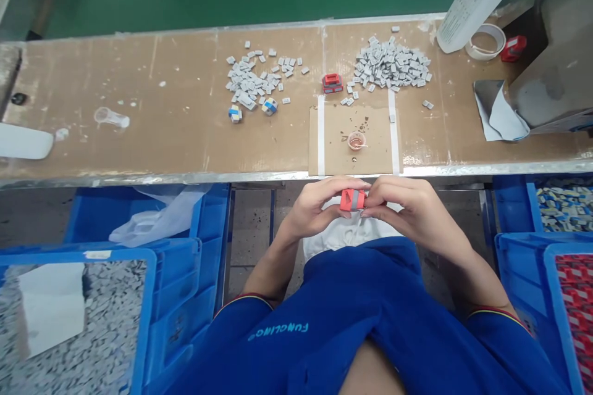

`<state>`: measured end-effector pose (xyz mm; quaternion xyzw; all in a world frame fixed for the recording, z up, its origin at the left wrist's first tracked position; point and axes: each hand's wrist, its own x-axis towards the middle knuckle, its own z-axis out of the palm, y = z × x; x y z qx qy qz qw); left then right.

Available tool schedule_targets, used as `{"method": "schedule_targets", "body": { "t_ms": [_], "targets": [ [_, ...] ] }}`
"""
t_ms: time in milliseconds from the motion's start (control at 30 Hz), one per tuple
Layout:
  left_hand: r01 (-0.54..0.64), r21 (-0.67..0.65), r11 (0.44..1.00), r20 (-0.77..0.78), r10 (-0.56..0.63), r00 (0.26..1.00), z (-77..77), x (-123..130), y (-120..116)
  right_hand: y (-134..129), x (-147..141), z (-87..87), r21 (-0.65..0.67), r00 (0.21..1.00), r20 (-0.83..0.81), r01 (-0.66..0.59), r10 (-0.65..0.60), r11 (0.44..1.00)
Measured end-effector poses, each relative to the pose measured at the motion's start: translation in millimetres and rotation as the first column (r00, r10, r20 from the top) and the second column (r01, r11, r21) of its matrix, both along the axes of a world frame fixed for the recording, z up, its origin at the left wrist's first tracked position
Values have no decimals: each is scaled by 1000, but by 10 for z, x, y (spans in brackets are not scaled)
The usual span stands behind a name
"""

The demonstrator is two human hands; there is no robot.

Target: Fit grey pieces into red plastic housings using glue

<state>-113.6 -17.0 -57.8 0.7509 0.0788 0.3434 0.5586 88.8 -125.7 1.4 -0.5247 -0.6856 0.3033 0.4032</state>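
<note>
"Where's the block?"

"The small red block is sitting between the left hand and the right hand, just in front of the bench edge and above a white cloth on the lap."

"How are the hands holding it?"

"Both are closing narrowly around it, with curled fingers gripping it from either side. A smooth grey band is crossing its matte face."

"What's lying ahead?"

"A scuffed cardboard bench top is carrying two loose heaps of grey chips, a small red piece, and a little cup on a cardboard pad."

"And beside the person?"

"Ribbed blue plastic crates are standing to either side, one holding red-and-white pieces."
</note>
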Motion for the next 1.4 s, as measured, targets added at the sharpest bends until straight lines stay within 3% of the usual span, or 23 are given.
{"method": "schedule_targets", "body": {
  "t_ms": [100, 300, 433, 533, 633, 733, 867, 1000, 1133, 1400],
  "targets": [
    [14, 41, 999, 2, -14, 1000, 28, 11, 10, -50, -74, -2, 27, 999, 25, 29, -30, 999],
    [-40, 124, 991, -36, 45, 998, 51, 8, 17, -111, -237, -102, 34, 977, 24, 212, -213, 977],
    [-81, 133, 988, -66, 90, 994, 25, -62, 12, -81, -286, -178, 53, 970, 16, 242, -243, 969],
    [-124, -49, 991, -68, 120, 990, 10, -87, -43, -39, -301, -198, 100, 969, 9, 243, -245, 965],
    [-147, -304, 941, 0, 155, 988, -13, -65, -125, -16, -340, -226, 173, 962, -6, 270, -273, 947],
    [-170, -389, 906, 59, 209, 976, -50, -31, -178, -23, -399, -266, 225, 943, -25, 329, -332, 917],
    [-205, -328, 922, 66, 239, 969, -92, -12, -181, -34, -428, -271, 270, 926, -65, 375, -372, 887],
    [-223, -173, 959, 63, 236, 970, -75, -8, -147, -21, -368, -208, 230, 947, -68, 320, -313, 919],
    [-215, -74, 974, 57, 219, 974, 17, 21, -113, -27, -307, -127, 214, 959, -79, 282, -271, 935],
    [-155, 14, 988, 48, 154, 987, 261, 199, -9, -30, -200, 106, 223, 940, -84, 342, -332, 913]
  ]
}}
